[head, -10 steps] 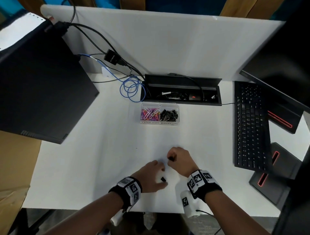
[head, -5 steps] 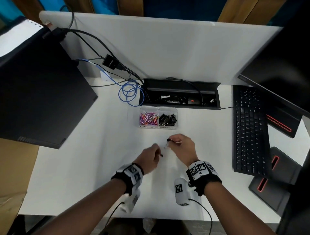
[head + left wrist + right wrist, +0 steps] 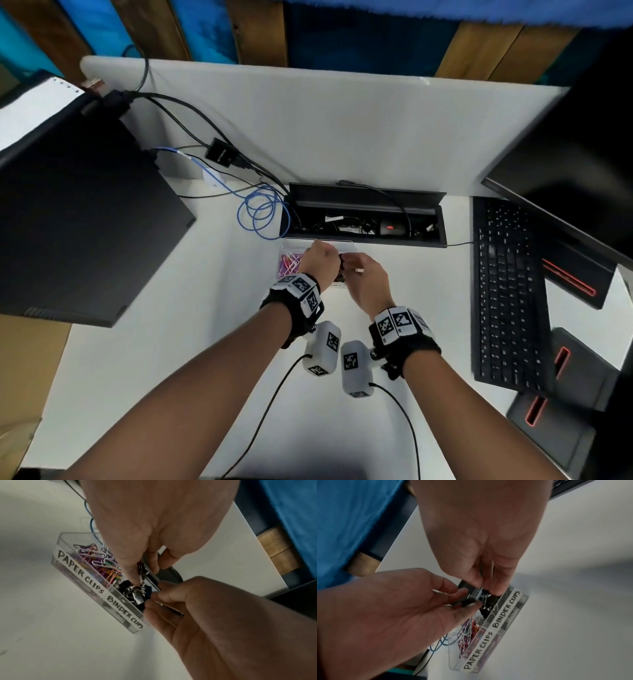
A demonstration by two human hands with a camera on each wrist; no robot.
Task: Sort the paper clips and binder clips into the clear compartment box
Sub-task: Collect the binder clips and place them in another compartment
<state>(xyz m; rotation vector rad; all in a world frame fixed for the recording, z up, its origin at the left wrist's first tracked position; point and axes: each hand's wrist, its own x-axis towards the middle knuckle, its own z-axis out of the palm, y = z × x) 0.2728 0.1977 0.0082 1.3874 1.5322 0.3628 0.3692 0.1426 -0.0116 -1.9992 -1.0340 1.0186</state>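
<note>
The clear compartment box (image 3: 344, 242) (image 3: 80, 573) (image 3: 508, 609) sits mid-table, labelled PAPER CLIPS on the left and BINDER CLIPS on the right. Coloured paper clips (image 3: 289, 265) (image 3: 101, 563) fill the left compartment and black binder clips (image 3: 137, 597) (image 3: 485, 610) the right. Both hands hover over the binder compartment. My left hand (image 3: 334, 262) (image 3: 142, 574) (image 3: 468, 599) pinches a small black binder clip (image 3: 141, 567) (image 3: 468, 602). My right hand (image 3: 346, 270) (image 3: 153, 595) (image 3: 486, 588) pinches another black binder clip (image 3: 486, 591) between thumb and fingers, just above the pile.
A black cable tray (image 3: 363, 219) lies right behind the box, with a coiled blue cable (image 3: 260, 216) to its left. A black keyboard (image 3: 507, 291) and monitor (image 3: 565, 164) stand on the right. A black computer case (image 3: 75, 222) is at the left.
Both hands moved away from the table's front edge to the box, each carrying a binder clip, and now meet over the binder clip compartment.
</note>
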